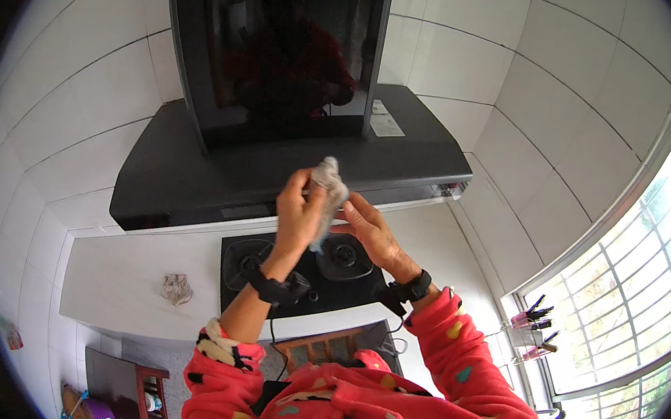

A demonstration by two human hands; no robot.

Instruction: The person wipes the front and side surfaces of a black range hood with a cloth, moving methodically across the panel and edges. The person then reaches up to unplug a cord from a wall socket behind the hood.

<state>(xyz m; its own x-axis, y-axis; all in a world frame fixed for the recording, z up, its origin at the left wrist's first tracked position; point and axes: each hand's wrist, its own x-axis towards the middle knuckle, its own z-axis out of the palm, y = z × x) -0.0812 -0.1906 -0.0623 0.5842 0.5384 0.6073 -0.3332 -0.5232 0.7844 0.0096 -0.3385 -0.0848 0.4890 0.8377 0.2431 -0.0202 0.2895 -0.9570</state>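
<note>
A crumpled greyish cloth (329,180) is bunched in my left hand (300,215), its lower end blurred and hanging down. My right hand (369,230) is just right of the cloth with fingers spread; whether its fingertips touch the fabric cannot be told. Both hands are in front of the black range hood (292,152), above the gas stove (304,296) with its two burners. A second crumpled cloth (176,289) lies on the white countertop (120,274), left of the stove.
Right of the hood is a barred window (619,252), with a wall rack of utensils (531,334) beside it. A wooden chair (317,344) stands below the counter's front edge. Dark furniture (116,385) and a purple container (97,413) are at lower left.
</note>
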